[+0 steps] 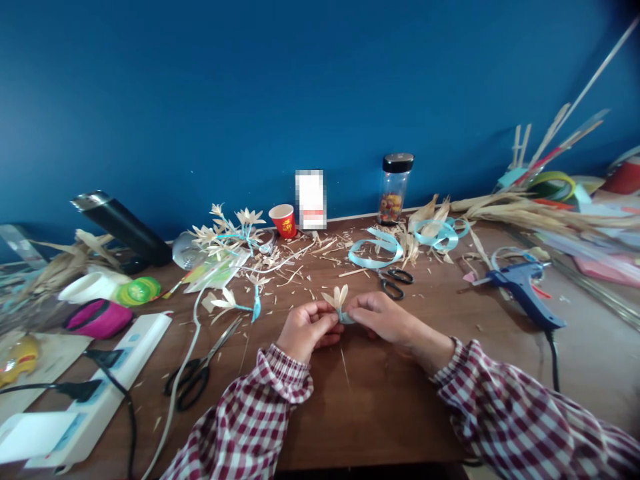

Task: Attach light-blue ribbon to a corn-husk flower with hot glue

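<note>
Between my two hands is a small pale flower point(338, 296) that looks made of dried husk, its petals pointing up. My left hand point(310, 328) pinches the flower low down, just under the petals. A short piece of light-blue ribbon point(346, 319) sits at the flower's base, and the fingers of my right hand point(383, 319) are closed on it. The fingertips partly hide where ribbon and stem meet. To the left lie similar flowers with blue-wrapped stems point(235, 303). Beyond my right hand is a loose coil of blue ribbon point(376, 249).
Black-handled scissors point(194, 379) lie at left, another pair point(395, 283) ahead. A blue glue gun point(525, 290) rests at right. A power strip point(120, 380) with cables stands left. Behind are a red paper cup point(285, 223), a glass jar point(395, 190), more flowers point(233, 233) and husk scraps.
</note>
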Tool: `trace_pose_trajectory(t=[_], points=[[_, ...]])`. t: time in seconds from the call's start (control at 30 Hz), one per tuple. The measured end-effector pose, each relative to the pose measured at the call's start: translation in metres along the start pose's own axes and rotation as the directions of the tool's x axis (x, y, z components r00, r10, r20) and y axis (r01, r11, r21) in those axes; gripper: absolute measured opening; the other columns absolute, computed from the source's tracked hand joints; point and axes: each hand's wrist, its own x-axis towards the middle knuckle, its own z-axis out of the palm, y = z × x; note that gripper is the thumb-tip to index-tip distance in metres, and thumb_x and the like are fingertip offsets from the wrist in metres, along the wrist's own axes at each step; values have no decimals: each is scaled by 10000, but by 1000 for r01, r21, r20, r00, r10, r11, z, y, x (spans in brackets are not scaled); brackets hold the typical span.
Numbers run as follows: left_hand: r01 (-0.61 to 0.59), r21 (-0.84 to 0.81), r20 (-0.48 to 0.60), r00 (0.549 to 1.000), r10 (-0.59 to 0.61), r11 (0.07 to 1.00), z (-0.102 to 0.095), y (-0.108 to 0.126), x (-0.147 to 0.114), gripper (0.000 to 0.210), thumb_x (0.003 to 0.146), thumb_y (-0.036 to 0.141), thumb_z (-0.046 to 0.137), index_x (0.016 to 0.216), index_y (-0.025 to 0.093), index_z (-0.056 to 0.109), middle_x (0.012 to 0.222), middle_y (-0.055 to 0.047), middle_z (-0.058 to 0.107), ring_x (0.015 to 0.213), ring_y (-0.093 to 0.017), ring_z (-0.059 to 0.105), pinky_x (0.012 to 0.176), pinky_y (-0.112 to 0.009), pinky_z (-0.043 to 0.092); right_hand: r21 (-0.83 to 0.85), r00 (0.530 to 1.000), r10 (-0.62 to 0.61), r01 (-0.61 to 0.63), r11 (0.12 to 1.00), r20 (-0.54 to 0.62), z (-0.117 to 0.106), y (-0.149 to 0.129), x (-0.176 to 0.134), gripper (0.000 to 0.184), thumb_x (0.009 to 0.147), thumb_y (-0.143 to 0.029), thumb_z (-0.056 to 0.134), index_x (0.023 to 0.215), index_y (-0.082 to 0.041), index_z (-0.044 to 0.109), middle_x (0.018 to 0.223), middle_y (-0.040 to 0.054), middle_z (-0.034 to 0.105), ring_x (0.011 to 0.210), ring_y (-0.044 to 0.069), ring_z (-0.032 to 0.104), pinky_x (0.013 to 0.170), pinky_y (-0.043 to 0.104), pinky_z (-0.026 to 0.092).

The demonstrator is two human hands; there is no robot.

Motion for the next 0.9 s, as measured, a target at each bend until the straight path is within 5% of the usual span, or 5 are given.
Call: trace_pose_trajectory(t=[0.43, 0.73, 0.83, 0.9], points=[[-10, 49, -9, 1000, 11, 999, 1, -2, 3, 298, 486, 198, 815, 689, 126, 609, 570, -20, 654, 549, -125, 622, 534, -229, 514, -50, 999, -44, 44, 998, -1, 0, 1, 1, 177, 724, -247, 508, 674, -138, 637, 506, -41, 477, 458, 76, 368, 416, 196, 254], [-216, 139, -9, 976, 219, 966, -2, -18, 12, 193, 523, 146, 741, 674, 124, 623, 535, 13, 625, 466, -76, 537, 485, -186, 451, -104, 989, -140, 134, 985, -50, 3, 5, 1, 190, 734, -243, 521, 631, -120, 621, 539, -25, 509, 511, 84, 402, 469, 200, 299], [-192, 98, -2, 981, 193, 976, -2, -17, 12, 218, 521, 163, 757, 685, 124, 620, 542, 14, 622, 465, -77, 537, 487, -191, 457, -106, 981, -195, 194, 975, -6, -1, 3, 1, 242, 786, -286, 503, 667, -127, 642, 583, -5, 565, 541, 99, 463, 503, 208, 348], [-134, 26, -13, 991, 134, 991, -3, -12, 11, 244, 509, 171, 776, 676, 128, 603, 547, 17, 616, 474, -78, 548, 500, -196, 472, -133, 961, -263, 252, 959, -79, -4, 1, -1, 240, 810, -324, 507, 773, -146, 664, 715, 23, 630, 593, 114, 518, 553, 222, 397]])
